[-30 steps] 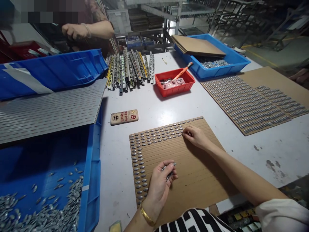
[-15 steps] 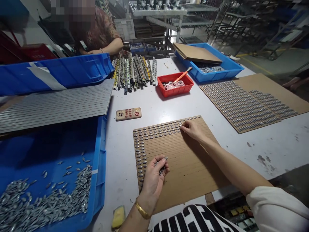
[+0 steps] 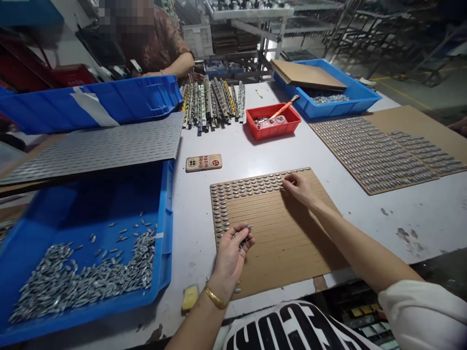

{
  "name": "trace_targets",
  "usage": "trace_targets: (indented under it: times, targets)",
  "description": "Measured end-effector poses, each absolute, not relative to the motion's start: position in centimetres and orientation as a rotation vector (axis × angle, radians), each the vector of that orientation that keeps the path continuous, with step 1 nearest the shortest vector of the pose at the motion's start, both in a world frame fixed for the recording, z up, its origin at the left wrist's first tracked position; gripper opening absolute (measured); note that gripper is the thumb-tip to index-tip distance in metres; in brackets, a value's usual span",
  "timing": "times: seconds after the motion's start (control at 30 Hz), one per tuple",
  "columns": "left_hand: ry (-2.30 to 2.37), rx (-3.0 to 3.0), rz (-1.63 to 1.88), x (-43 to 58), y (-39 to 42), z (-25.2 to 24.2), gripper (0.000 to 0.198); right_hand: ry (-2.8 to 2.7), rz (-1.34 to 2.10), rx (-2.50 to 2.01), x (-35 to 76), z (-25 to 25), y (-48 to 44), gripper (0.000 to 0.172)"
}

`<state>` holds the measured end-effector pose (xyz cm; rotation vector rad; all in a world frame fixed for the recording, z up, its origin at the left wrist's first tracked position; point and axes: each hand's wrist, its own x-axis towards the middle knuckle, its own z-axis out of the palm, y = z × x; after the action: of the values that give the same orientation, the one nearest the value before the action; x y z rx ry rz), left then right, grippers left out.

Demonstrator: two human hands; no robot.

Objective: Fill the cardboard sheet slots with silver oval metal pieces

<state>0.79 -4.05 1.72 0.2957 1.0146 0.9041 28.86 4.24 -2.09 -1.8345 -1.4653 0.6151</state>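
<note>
1. Sheet of brown corrugated cardboard (image 3: 280,243) lies flat on the white worktable (image 3: 237,155), squarely before the person, seemingly so that both hands can reach it
2. Small grey leaf-shaped metal pieces (image 3: 251,188) sit on it in close rows along the far edge and down the left side, perhaps lined up by the ridges in the sheet
3. Left hand (image 3: 234,245) hovers above the sheet's left part, its fingers curled round a little clutch of pieces, one poking out past the thumb; likely held that way as a handy supply
4. Right hand (image 3: 296,187) is at the end of the far rows, fingertips drawn narrow near the sheet; whether a piece sits between them I cannot tell; its forearm comes in over bare cardboard, which probably spares the laid rows
5. Deep blue plastic bin (image 3: 166,233) on the left holds a loose heap of like pieces, presumably put there for the left hand's reach
6. Flat grey-patterned board (image 3: 109,143) rests across the bin, perhaps to save table space
7. Orange-handled tool (image 3: 282,110) leans out of the small red plastic tray (image 3: 273,132), handle up, apparently for easy grasping
</note>
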Motion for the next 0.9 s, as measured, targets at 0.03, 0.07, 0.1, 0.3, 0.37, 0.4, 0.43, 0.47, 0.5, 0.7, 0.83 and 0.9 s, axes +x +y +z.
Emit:
trace_targets:
  times: [0.03,0.07,0.1,0.3,0.37,0.4,0.43,0.47,0.5,0.7,0.83,0.9]
  targets:
    - [1.02,0.303,0.913,0.7,-4.0,1.8,0.02,-1.465,0.653,-1.797,27.8,-1.9,3.3,0.028]
    - [1.021,0.312,0.919,0.7,-4.0,1.9,0.019,-1.473,0.711,-1.756,26.6,-1.8,2.3,0.03]
    - [1.021,0.324,0.923,0.7,-3.9,1.9,0.019,-1.5,0.798,-1.707,25.2,-1.6,1.2,0.031]
    - [1.03,0.408,0.888,0.5,-4.0,1.7,0.023,-1.499,1.499,-1.249,17.9,0.4,-2.6,0.035]
    - [1.031,0.402,0.894,0.3,-4.0,1.4,0.023,-1.49,1.573,-1.264,17.0,1.0,-2.6,0.033]
    - [1.03,0.397,0.903,0.2,-3.9,1.3,0.023,-1.476,1.599,-1.271,16.8,1.2,-2.4,0.033]
    - [1.03,0.39,0.915,0.1,-3.9,1.2,0.023,-1.462,1.616,-1.273,16.7,1.3,-2.3,0.032]
    - [1.027,0.378,0.931,0.1,-3.7,1.2,0.024,-1.455,1.614,-1.271,16.6,1.3,-2.1,0.031]
    - [1.022,0.358,0.952,0.0,-3.6,1.2,0.024,-1.464,1.58,-1.27,16.5,1.2,-1.8,0.029]
    - [0.993,0.112,1.111,-0.7,-2.7,1.4,0.024,-2.005,0.627,-1.357,15.6,-0.9,1.9,0.018]
    - [0.98,0.033,1.102,-1.4,-2.4,1.7,0.021,-2.202,0.474,-1.339,14.7,-3.1,4.2,0.023]
    - [0.978,0.025,1.083,-1.5,-2.3,2.0,0.019,-2.264,0.455,-1.343,14.4,-3.8,4.7,0.023]
